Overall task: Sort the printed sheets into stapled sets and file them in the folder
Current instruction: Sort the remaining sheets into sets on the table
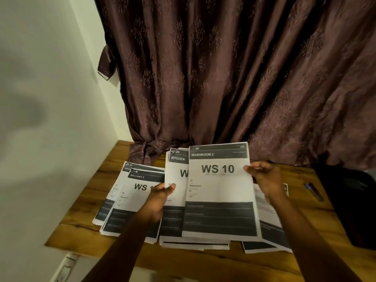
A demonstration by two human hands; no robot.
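1. We pinched the WASHROOM 2 sheet (218, 192) by its right edge with our right hand (264, 178).
2. Our left hand (162, 195) gripped the KITCHEN sheet (176, 180) behind it.
3. Both sheets stood long axis away from us, above the stacks (130, 210).

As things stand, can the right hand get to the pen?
Probably not yet: the right hand is holding the WASHROOM 2 sheet. The pen lies uncovered on the table to its right.

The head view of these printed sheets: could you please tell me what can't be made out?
- KITCHEN sheet: its WS number, covered by the WASHROOM 2 sheet.
- BALCONY 3 sheet: number's end, behind the left hand.
- Small print: blurred.
- Folder, stapler: not visible.
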